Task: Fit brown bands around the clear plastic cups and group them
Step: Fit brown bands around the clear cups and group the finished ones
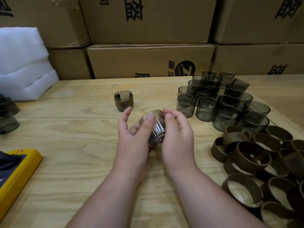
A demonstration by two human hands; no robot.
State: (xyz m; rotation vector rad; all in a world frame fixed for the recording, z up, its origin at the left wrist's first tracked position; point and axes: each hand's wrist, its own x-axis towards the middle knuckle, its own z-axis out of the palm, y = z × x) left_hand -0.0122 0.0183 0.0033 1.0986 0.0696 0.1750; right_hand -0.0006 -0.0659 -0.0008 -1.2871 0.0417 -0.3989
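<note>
The counter [79, 162] gives me plenty of bare wood in front, with cardboard boxes [148, 60] stacked behind it. To my right stand the unbanded cups [218, 102] in a tight cluster, and nearer me the heap of brown bands [256, 163]. One finished cup [123, 100], band already on, stands alone just beyond my hands; that looks like the start of the group.

My left hand [134, 137] cradles a bare clear cup [153, 125] above the counter, thumb laid across its side, the other fingers loosely spread behind. My right hand [176, 135] is curled against the cup's other side, fingertips at its far rim. I see no band on this cup, nor in either hand.

To do this well, I judge I should keep the cup steady in the left, fetch one band with the right, start it square over the base, then slide it evenly so it does not cock or bind. Smooth plastic could slip, so a firm hold matters.
</note>
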